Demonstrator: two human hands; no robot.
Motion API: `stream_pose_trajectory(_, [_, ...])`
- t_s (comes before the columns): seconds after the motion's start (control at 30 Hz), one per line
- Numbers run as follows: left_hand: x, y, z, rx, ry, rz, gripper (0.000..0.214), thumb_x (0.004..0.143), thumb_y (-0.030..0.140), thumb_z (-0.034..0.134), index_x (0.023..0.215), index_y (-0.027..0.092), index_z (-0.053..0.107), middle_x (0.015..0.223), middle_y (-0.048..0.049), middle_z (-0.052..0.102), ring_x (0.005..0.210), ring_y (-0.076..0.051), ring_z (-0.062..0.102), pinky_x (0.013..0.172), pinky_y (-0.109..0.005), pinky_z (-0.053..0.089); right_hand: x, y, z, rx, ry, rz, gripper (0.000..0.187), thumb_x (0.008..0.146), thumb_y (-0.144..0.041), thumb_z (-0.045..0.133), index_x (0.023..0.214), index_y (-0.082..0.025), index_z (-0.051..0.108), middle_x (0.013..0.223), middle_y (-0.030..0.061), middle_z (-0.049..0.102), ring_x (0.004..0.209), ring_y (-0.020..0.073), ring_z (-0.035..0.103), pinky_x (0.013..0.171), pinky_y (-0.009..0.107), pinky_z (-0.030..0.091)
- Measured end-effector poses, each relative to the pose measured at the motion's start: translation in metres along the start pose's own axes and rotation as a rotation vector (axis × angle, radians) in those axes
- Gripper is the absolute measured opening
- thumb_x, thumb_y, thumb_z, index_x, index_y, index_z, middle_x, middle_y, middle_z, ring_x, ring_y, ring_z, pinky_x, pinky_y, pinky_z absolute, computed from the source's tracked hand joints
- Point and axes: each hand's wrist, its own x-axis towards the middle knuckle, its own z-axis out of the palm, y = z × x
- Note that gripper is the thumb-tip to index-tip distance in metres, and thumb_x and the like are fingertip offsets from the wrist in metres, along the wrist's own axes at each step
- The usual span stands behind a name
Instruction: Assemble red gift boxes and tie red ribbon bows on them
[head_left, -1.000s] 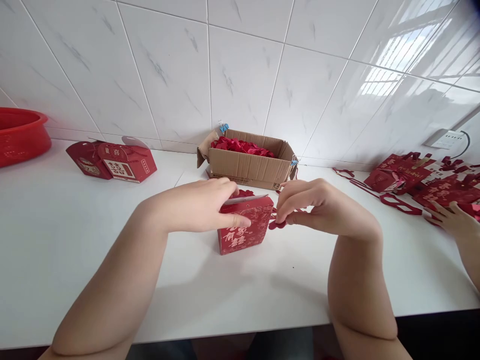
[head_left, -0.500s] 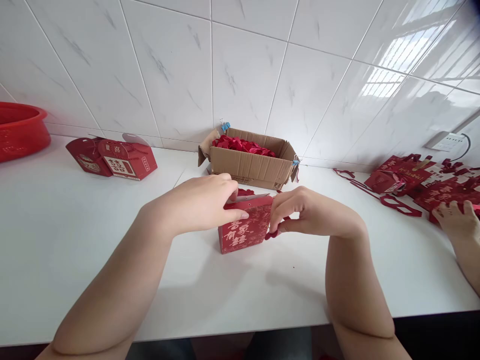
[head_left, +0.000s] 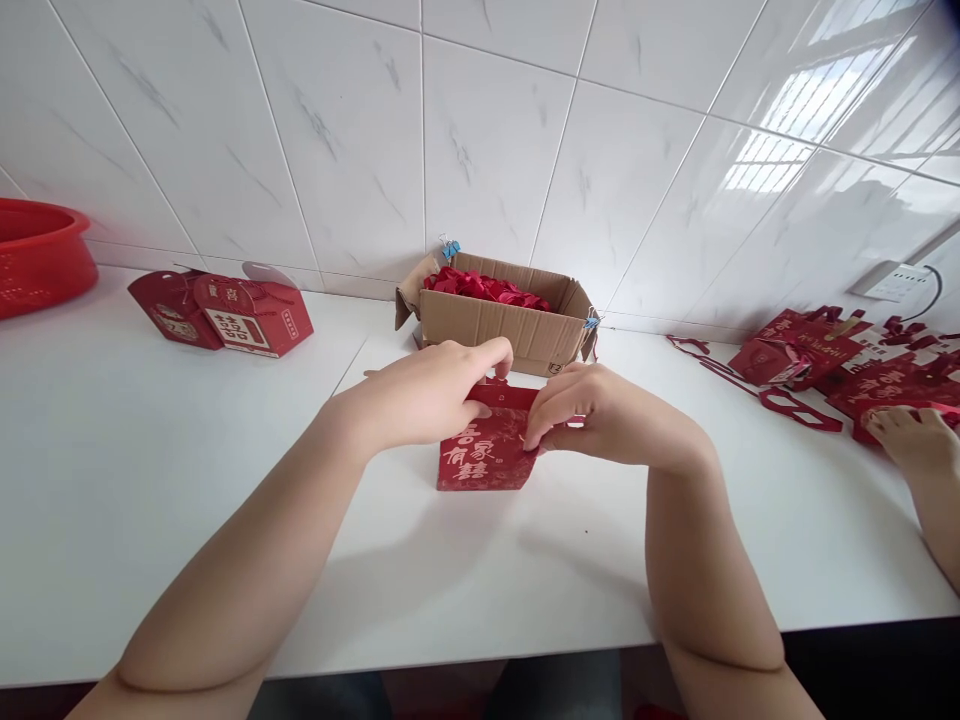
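Red box (head_left: 480,472) stands upright. Left hand (head_left: 431,396) grips its top; right hand (head_left: 600,415) pinches its right edge.

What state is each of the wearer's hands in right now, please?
Left hand: closed, holding the top of the red box.
Right hand: closed at the box's right edge; what it pinches cannot be told.

White table (head_left: 187,480) bears, along its back edge from left to right: a basin (head_left: 45,262), a pair of touching boxes (head_left: 232,325), a carton (head_left: 495,335), ribbons (head_left: 769,401) and a cluster of red packages (head_left: 885,385). One red box (head_left: 484,460) stands between the carton and the front edge. One dark speck (head_left: 586,532) lies to its right, nearer the front edge.
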Motion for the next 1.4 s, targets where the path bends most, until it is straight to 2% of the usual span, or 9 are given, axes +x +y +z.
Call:
stream_pose_trajectory(0.17, [0.003, -0.005, 0.001, -0.046, -0.021, 0.017, 0.020, 0.075, 0.013, 0.054, 0.090, 0.025, 0.057, 0.070, 0.0013, 0.069, 0.044, -0.013, 0.054, 0.039, -0.024, 0.028, 0.005, 0.001, 0.006, -0.030, -0.006, -0.019, 0.021, 0.081, -0.006, 0.064, 0.077, -0.023, 0.074, 0.080, -0.0032, 0.075, 0.070, 0.0110, 0.066, 0.067, 0.025, 0.052])
stream_pose_trajectory(0.43, [0.005, -0.005, -0.003, -0.066, -0.175, -0.134, 0.017, 0.081, 0.025, 0.053, 0.091, 0.026, 0.067, 0.099, -0.0015, 0.071, 0.074, -0.017, 0.064, 0.055, -0.025, 0.041, 0.006, 0.003, 0.011, -0.033, -0.008, 0.027, 0.024, 0.080, -0.003, 0.062, 0.082, -0.022, 0.076, 0.084, -0.0017, 0.076, 0.075, 0.0124, 0.067, 0.065, 0.024, 0.050])
stream_pose_trajectory(0.63, [0.005, 0.003, -0.004, -0.041, -0.256, -0.229, 0.016, 0.084, 0.025, 0.049, 0.093, 0.025, 0.062, 0.093, -0.0025, 0.069, 0.068, -0.018, 0.063, 0.051, -0.027, 0.038, 0.007, 0.003, 0.011, -0.080, 0.045, 0.047, 0.025, 0.079, -0.002, 0.061, 0.082, -0.022, 0.075, 0.082, -0.0015, 0.075, 0.074, 0.0123, 0.066, 0.068, 0.025, 0.050])
stream_pose_trajectory(0.73, [0.004, 0.005, -0.005, -0.019, -0.290, -0.231, 0.016, 0.085, 0.026, 0.049, 0.100, 0.024, 0.055, 0.092, -0.0031, 0.068, 0.065, -0.017, 0.061, 0.048, -0.027, 0.035, 0.006, 0.003, 0.008, -0.101, 0.058, 0.007, 0.022, 0.079, -0.002, 0.063, 0.078, -0.022, 0.074, 0.078, -0.0026, 0.074, 0.069, 0.0111, 0.063, 0.083, 0.031, 0.049])
stream_pose_trajectory(0.8, [0.003, 0.006, -0.005, -0.010, -0.291, -0.200, 0.020, 0.085, 0.024, 0.048, 0.104, 0.025, 0.050, 0.098, -0.0027, 0.066, 0.068, -0.017, 0.060, 0.049, -0.027, 0.035, 0.005, 0.004, 0.006, -0.049, 0.028, 0.017, 0.021, 0.079, -0.003, 0.064, 0.078, -0.021, 0.074, 0.080, -0.0023, 0.074, 0.071, 0.0109, 0.063, 0.084, 0.031, 0.049])
stream_pose_trajectory(0.9, [0.003, 0.005, -0.006, -0.003, -0.287, -0.161, 0.027, 0.085, 0.022, 0.046, 0.112, 0.027, 0.046, 0.110, -0.0023, 0.063, 0.074, -0.017, 0.060, 0.051, -0.026, 0.036, 0.004, 0.005, 0.004, 0.067, -0.043, 0.052, 0.020, 0.078, -0.003, 0.064, 0.080, -0.020, 0.074, 0.082, -0.0004, 0.073, 0.072, 0.0104, 0.064, 0.066, 0.023, 0.050])
stream_pose_trajectory(0.97, [0.004, 0.005, -0.005, -0.008, -0.293, -0.145, 0.032, 0.085, 0.020, 0.045, 0.116, 0.029, 0.045, 0.114, -0.0022, 0.060, 0.078, -0.017, 0.060, 0.053, -0.026, 0.038, 0.004, 0.007, 0.003, 0.087, -0.067, 0.059, 0.020, 0.078, -0.003, 0.064, 0.080, -0.019, 0.075, 0.081, 0.0000, 0.073, 0.071, 0.0095, 0.064, 0.062, 0.021, 0.050])
stream_pose_trajectory(1.3, [0.007, 0.000, 0.000, -0.015, -0.265, -0.152, 0.013, 0.086, 0.026, 0.046, 0.096, 0.025, 0.054, 0.108, -0.0030, 0.062, 0.078, -0.018, 0.061, 0.055, -0.027, 0.040, 0.006, 0.010, 0.005, 0.060, -0.075, 0.093, 0.017, 0.080, -0.008, 0.063, 0.081, -0.021, 0.075, 0.082, 0.0009, 0.074, 0.072, 0.0118, 0.064, 0.064, 0.024, 0.051])
stream_pose_trajectory(1.4, [0.009, -0.001, 0.001, -0.028, -0.254, -0.205, 0.017, 0.085, 0.026, 0.048, 0.100, 0.024, 0.056, 0.103, -0.0039, 0.066, 0.072, -0.018, 0.062, 0.054, -0.028, 0.039, 0.005, 0.009, 0.005, -0.036, -0.053, 0.083, 0.018, 0.080, -0.008, 0.063, 0.079, -0.022, 0.074, 0.082, -0.0015, 0.074, 0.069, 0.0115, 0.061, 0.082, 0.032, 0.049])
